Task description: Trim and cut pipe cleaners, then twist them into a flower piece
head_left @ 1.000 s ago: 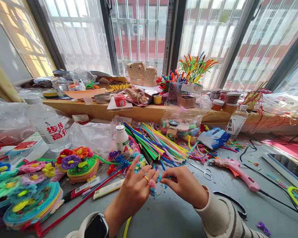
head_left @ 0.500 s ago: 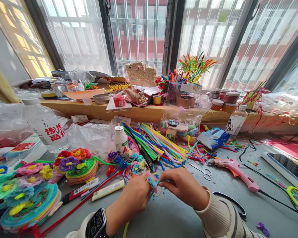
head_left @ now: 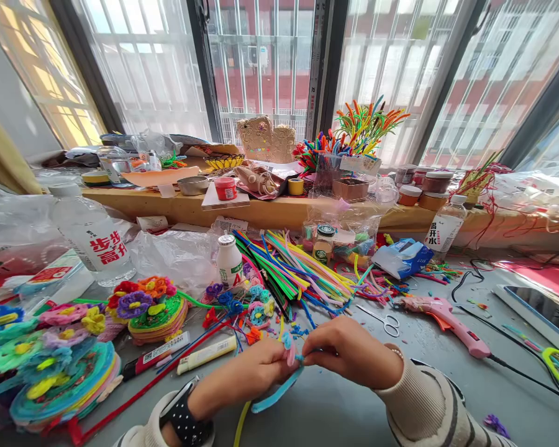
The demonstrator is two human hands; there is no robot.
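Observation:
My left hand (head_left: 251,372) and my right hand (head_left: 349,351) meet low in the middle of the grey table (head_left: 335,410). Both pinch a small pink and blue pipe-cleaner piece (head_left: 289,352) between their fingertips. A light blue pipe cleaner (head_left: 277,392) trails from it down to the left onto the table. My left wrist wears a dark watch (head_left: 182,417). My right arm is in a striped cream sleeve (head_left: 428,410).
Finished pipe-cleaner flower discs (head_left: 60,379) lie at the left. A heap of coloured pipe cleaners (head_left: 293,273) and a small white bottle (head_left: 228,261) sit behind my hands. Scissors (head_left: 384,320) and a pink glue gun (head_left: 447,316) lie to the right, a tablet (head_left: 540,310) further right.
My left hand has turned over and closed, its raised fingers now folded onto the piece. Both hands have dropped slightly, and the blue pipe cleaner now hangs below them.

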